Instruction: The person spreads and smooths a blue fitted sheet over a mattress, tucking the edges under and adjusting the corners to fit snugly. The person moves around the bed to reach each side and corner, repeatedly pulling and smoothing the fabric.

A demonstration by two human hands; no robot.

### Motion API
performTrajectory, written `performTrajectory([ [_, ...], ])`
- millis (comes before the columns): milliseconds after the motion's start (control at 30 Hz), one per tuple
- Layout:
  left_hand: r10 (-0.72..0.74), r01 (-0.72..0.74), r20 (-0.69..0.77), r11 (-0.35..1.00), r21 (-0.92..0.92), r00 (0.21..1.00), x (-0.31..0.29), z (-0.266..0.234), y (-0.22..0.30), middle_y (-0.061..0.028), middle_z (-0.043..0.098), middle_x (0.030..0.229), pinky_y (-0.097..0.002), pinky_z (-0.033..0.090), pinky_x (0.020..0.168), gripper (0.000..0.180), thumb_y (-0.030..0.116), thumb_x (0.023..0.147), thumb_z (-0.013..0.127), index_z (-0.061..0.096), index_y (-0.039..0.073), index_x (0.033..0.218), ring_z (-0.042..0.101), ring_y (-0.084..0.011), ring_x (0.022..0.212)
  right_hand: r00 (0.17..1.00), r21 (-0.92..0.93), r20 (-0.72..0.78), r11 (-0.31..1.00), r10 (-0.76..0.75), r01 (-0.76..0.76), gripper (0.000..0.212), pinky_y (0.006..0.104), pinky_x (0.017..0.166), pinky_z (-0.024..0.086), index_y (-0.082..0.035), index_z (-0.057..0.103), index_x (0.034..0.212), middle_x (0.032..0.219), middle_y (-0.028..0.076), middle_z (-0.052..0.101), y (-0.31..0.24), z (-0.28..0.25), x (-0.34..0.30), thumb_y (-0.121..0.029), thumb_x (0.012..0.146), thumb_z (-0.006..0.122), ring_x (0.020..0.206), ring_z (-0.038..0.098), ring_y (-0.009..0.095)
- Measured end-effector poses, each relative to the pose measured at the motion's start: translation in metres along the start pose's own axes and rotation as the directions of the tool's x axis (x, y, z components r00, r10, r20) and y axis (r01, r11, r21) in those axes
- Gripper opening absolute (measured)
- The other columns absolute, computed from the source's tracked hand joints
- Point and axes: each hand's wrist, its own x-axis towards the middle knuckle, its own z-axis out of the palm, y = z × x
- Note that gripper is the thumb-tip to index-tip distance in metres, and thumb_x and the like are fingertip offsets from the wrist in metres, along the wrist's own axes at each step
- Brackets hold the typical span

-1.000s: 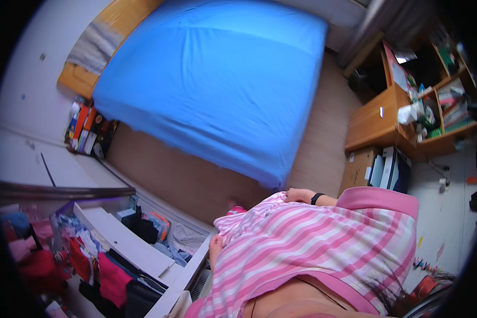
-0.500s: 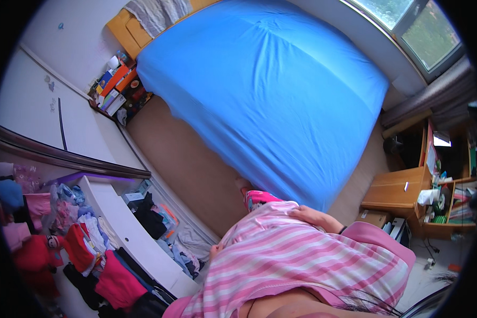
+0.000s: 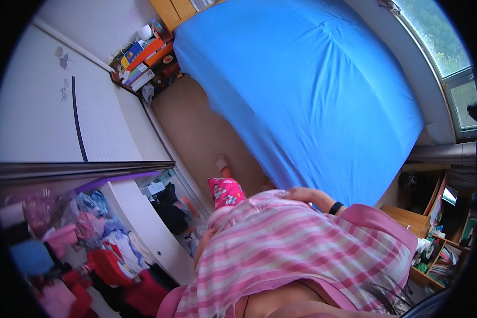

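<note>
I wear a pink-and-white striped shirt [image 3: 286,238]. My right hand [image 3: 302,195] lies against its front hem, fingers pointing left, with a dark band [image 3: 335,208] around the wrist. At the shirt's left edge, my left hand [image 3: 209,234] shows only in part. The cloth hides most of its fingers. Below the hem, one leg in bright pink patterned trousers [image 3: 226,192] is stretched forward onto the brown floor [image 3: 191,116]. Just ahead and to the right stands a bed with a blue sheet [image 3: 302,95].
An open wardrobe at the left holds heaped clothes [image 3: 111,265] beside a white panel [image 3: 148,233]. Its white sliding door [image 3: 32,106] stands beyond. Boxes [image 3: 140,69] are piled by the bed's far left corner. A cluttered wooden desk [image 3: 424,217] is at the right, below a window [image 3: 434,42].
The view has turned left, so the bed lies farther right in it. My leg has stepped forward and shows more. Both hands have stayed by the shirt.
</note>
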Motion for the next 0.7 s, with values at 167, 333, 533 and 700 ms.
performTrajectory([
  [167,-0.008,0.017,0.168,0.999,-0.051,0.986,0.076,-0.08,0.061,-0.0048,0.067,0.085,-0.027,0.047,0.073,0.021,0.017,0.086,0.062,0.066,0.0,0.098,0.06,-0.0129,0.078,0.996,0.188,0.031,0.979,-0.079,0.072,0.05,0.0334,0.088,0.045,0.0,0.057,0.12,0.112,0.009,0.061,-0.087,-0.026,0.048,-0.041,0.093,0.049,0.099,0.056,0.017],
  [333,-0.17,0.201,0.3,0.977,-0.076,0.939,0.139,-0.145,0.108,-0.0033,0.067,0.097,-0.0248,0.046,0.083,0.024,0.01,0.087,0.061,0.065,0.001,0.109,0.06,-0.0116,0.089,0.998,0.503,0.062,0.863,0.013,-0.042,0.048,0.0326,0.094,0.041,0.004,0.055,0.121,0.118,0.011,0.058,-0.165,-0.065,0.05,-0.034,0.093,0.047,0.107,0.053,0.018],
  [533,-0.196,0.179,0.234,0.979,0.093,0.952,0.219,-0.199,0.209,-0.0048,0.067,0.097,-0.0268,0.046,0.083,0.029,0.015,0.087,0.063,0.064,0.001,0.112,0.06,-0.0127,0.09,0.998,0.462,0.067,0.886,0.016,-0.045,0.053,0.0322,0.099,0.038,0.004,0.049,0.127,0.126,0.012,0.053,-0.238,-0.148,0.118,-0.037,0.094,0.047,0.115,0.049,0.019],
  [700,-0.222,0.186,0.207,0.965,0.183,0.953,0.258,-0.238,0.282,-0.0049,0.067,0.098,-0.0268,0.046,0.083,0.029,0.015,0.087,0.062,0.064,0.001,0.112,0.06,-0.0127,0.09,0.964,0.456,0.266,0.885,-0.029,-0.099,0.055,0.0329,0.098,0.038,0.004,0.049,0.128,0.126,0.013,0.054,-0.303,-0.214,0.165,-0.038,0.092,0.048,0.114,0.049,0.02],
])
